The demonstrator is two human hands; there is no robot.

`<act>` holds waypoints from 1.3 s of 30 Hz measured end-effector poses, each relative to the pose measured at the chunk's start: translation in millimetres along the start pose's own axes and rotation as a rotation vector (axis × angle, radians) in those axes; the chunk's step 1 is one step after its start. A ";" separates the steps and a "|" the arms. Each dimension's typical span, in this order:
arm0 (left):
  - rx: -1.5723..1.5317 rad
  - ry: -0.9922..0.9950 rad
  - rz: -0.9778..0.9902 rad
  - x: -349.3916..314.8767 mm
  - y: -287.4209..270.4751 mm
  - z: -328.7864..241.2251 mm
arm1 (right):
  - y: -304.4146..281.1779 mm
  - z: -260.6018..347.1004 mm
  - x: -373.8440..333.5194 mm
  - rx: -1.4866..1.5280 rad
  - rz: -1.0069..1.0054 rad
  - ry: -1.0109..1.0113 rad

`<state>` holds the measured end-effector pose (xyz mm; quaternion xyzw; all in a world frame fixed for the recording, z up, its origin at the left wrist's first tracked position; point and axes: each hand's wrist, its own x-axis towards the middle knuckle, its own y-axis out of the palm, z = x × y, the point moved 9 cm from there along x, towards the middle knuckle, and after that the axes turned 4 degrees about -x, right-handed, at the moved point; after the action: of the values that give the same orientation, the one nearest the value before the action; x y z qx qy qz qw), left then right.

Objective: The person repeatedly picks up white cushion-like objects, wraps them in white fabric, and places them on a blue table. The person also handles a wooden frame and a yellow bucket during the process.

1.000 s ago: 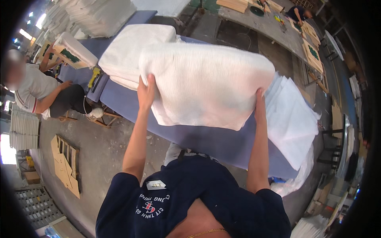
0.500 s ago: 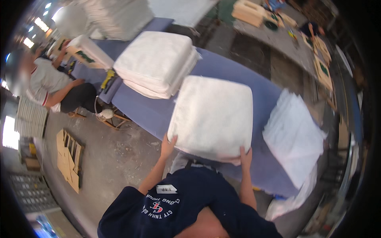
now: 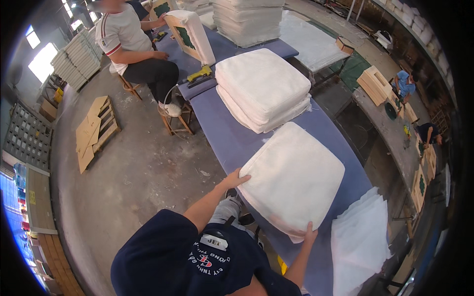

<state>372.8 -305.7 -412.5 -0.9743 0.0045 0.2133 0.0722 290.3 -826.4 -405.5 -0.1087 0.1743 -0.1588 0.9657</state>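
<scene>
A white, fabric-covered square seat cushion (image 3: 295, 177) lies before me on the blue-topped table (image 3: 222, 133), its corners rounded. My left hand (image 3: 236, 179) grips its left edge, thumb on top and the other fingers hidden below. At the near right corner my right hand (image 3: 310, 234) holds the same cushion, its fingers mostly under the edge. Just beyond it sits a short stack of similar white cushions (image 3: 264, 84). A loose pile of thin white fabric sheets (image 3: 359, 239) rests by my right forearm.
At the table's far left a seated person (image 3: 131, 42) handles a cushioned wooden frame (image 3: 190, 37). A yellow staple gun (image 3: 199, 74) lies near that person. A tall white stack (image 3: 247, 19) stands behind. On the floor are a wooden pallet (image 3: 106, 123) and a stool (image 3: 175, 121).
My view has swung left, so the table and cushions appear turned and shifted right. Both hands keep hold of the cushion. The seated person and the wooden frame show more fully now.
</scene>
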 end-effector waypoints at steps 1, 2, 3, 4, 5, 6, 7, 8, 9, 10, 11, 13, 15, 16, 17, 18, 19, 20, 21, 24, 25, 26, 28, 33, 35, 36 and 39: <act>0.032 -0.021 -0.022 -8.5 4.1 -13.2 | -5.3 -9.6 -7.6 0.025 -0.030 0.039; 0.061 -0.050 -0.059 -24.1 -1.7 -19.8 | -1.2 -11.6 -19.0 0.044 -0.013 0.077; 0.071 -0.043 -0.062 -24.5 -10.2 -16.9 | 3.3 -3.5 -25.8 0.074 -0.008 0.099; 0.075 -0.029 -0.071 -22.3 -19.7 -5.4 | 8.7 8.4 -31.5 0.104 0.001 0.112; 0.079 -0.016 -0.064 -22.2 -23.0 2.8 | 11.4 13.5 -43.3 0.080 0.040 0.089; 0.044 -0.010 -0.023 -27.4 -21.7 3.2 | 6.5 10.9 -63.4 0.053 0.052 0.077; 0.008 -0.006 0.010 -38.5 -27.3 3.1 | 5.2 9.9 -83.8 0.026 0.073 0.062; 0.033 0.003 0.057 -49.8 -29.4 1.3 | -0.7 3.7 -113.5 0.011 0.035 0.075; 0.058 0.010 0.085 -63.9 -40.1 6.6 | 3.1 -2.1 -143.4 -0.002 0.016 0.085; 0.114 -0.023 0.103 -74.7 -54.9 29.3 | 11.5 -5.4 -173.3 0.035 -0.022 0.107; 0.103 -0.096 0.144 -99.2 -53.2 21.3 | 15.0 -18.7 -207.9 0.073 -0.091 0.144; 0.036 -0.060 0.149 -113.7 -78.1 99.7 | 42.4 -50.1 -249.6 0.105 -0.082 0.240; -0.025 -0.049 0.136 -134.2 -62.0 76.2 | 25.7 -71.0 -279.3 0.022 -0.215 0.291; -0.064 -0.034 0.102 -140.0 -58.8 60.8 | 22.8 -68.6 -282.7 -0.056 -0.298 0.277; -0.131 0.004 0.062 -141.8 -58.2 69.2 | 18.1 -64.8 -289.6 -0.135 -0.365 0.268; -0.092 0.004 0.037 -143.7 -59.0 77.2 | 9.3 -80.3 -294.9 -0.035 -0.410 0.297; -0.055 0.003 0.012 -145.2 -58.5 85.4 | -3.1 -94.3 -296.1 0.065 -0.454 0.323; -0.011 0.017 -0.018 -137.4 -63.2 86.4 | -3.0 -106.5 -292.9 0.180 -0.495 0.340; -0.007 0.021 0.011 -137.0 -66.2 89.2 | 5.9 -106.2 -300.1 0.211 -0.483 0.401; 0.055 0.001 0.087 -136.7 -75.8 88.2 | 23.7 -97.3 -307.7 0.248 -0.505 0.528; 0.115 -0.033 0.112 -140.4 -81.3 89.2 | 27.2 -100.5 -308.9 0.224 -0.560 0.542; 0.176 -0.057 0.140 -139.8 -82.1 82.9 | 28.5 -102.9 -305.6 0.207 -0.619 0.548; 0.286 -0.014 0.196 -127.7 -72.6 71.4 | 8.2 -143.0 -292.8 -0.092 -0.768 0.474; 0.556 -0.005 0.165 -141.0 -84.6 77.2 | 41.1 -130.6 -315.0 0.257 -0.651 0.424; 0.540 -0.087 0.225 -167.5 -85.5 75.6 | 28.3 -119.1 -321.8 -0.015 -0.749 0.477; 0.473 -0.157 0.202 -179.7 -94.7 72.1 | 29.5 -81.0 -312.3 -0.199 -0.764 0.282; 0.412 -0.206 0.265 -166.4 -85.4 68.1 | 30.5 -106.2 -313.9 -0.009 -0.819 0.554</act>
<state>196.6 -215.2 -392.7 -0.9031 0.1681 0.3134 0.2406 -19.9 -706.4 -416.0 -0.1262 0.3683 -0.5476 0.7406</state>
